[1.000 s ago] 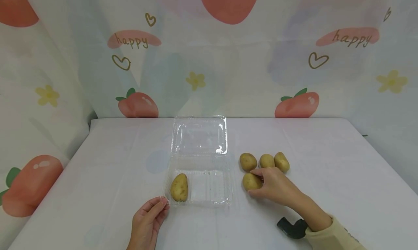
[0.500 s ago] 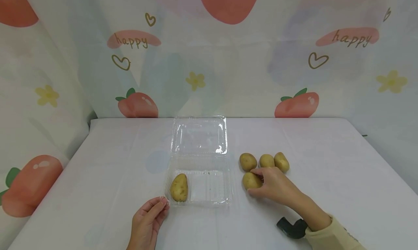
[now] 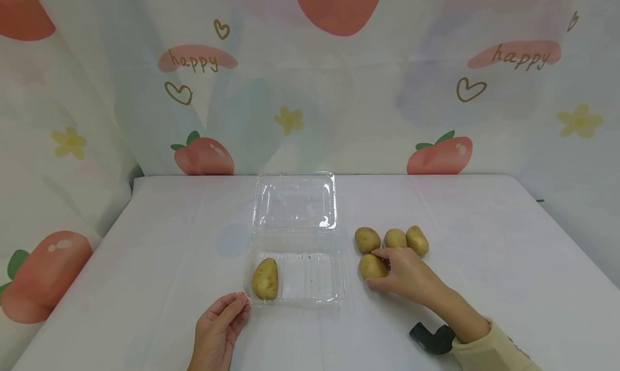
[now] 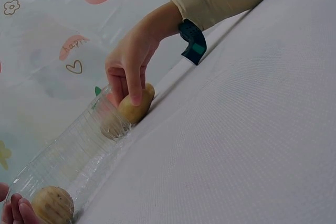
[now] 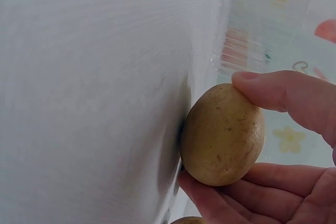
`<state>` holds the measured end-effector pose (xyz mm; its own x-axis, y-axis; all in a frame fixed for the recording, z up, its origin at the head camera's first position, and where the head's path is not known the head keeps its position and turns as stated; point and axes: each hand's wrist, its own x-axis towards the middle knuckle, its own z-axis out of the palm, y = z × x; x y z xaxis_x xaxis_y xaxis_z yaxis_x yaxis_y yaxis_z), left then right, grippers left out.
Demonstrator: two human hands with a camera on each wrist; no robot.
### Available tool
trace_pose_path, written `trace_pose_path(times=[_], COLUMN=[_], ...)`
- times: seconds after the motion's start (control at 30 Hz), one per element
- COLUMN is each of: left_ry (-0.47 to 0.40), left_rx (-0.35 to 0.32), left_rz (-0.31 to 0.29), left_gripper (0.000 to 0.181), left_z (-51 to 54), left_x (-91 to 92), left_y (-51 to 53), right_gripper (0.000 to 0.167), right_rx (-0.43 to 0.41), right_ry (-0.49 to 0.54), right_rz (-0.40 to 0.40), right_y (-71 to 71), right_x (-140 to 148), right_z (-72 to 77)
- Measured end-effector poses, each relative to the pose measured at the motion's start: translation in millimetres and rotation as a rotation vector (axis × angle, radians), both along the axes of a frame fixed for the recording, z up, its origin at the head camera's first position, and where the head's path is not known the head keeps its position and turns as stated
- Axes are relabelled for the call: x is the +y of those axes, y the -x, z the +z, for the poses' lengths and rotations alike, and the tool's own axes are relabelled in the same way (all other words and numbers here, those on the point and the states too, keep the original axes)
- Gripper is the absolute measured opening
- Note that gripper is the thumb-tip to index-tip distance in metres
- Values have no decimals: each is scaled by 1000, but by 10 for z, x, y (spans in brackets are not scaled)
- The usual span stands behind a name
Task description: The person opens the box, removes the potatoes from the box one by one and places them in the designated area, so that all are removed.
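Note:
My right hand [image 3: 414, 275] holds a potato [image 3: 372, 267] between thumb and fingers; in the right wrist view that potato [image 5: 223, 136] still touches the white tabletop. Behind it lie a round potato [image 3: 367, 240], a second potato [image 3: 395, 238] partly covered by the hand, and a longer potato [image 3: 417, 240]. My left hand [image 3: 220, 328] pinches the near left corner of a clear plastic clamshell box [image 3: 310, 301], whose lid [image 3: 295, 203] is folded back. One long potato [image 3: 265, 279] lies at the left end of the box's base.
A black curved wrist mount [image 3: 432, 338] sits at the right wrist, by the pale sleeve [image 3: 494, 350]. The white-covered table [image 3: 160, 242] ends at a printed cloth backdrop [image 3: 349, 91] behind and at the left side.

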<state>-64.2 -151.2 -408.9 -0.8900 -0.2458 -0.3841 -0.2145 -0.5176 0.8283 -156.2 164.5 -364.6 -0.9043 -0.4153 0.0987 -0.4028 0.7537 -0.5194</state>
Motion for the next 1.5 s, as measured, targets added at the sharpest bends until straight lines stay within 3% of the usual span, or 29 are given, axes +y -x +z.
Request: trace_pose_path(times=[0.4, 1.23, 1.5], left_ry=[-10, 11, 5], left_rx=[-5, -9, 0], left_rz=[5, 3, 2], left_gripper=[5, 4, 4], left_z=[0, 2, 3], left_x=[-4, 5, 2], left_y=[-2, 2, 2], right_gripper=[38, 32, 37], right_rx=[-29, -4, -18], right_ry=[-19, -23, -26], right_rz=[-9, 10, -13], right_y=[-6, -40, -40], right_x=[2, 4, 7], right_z=[-8, 5, 65])
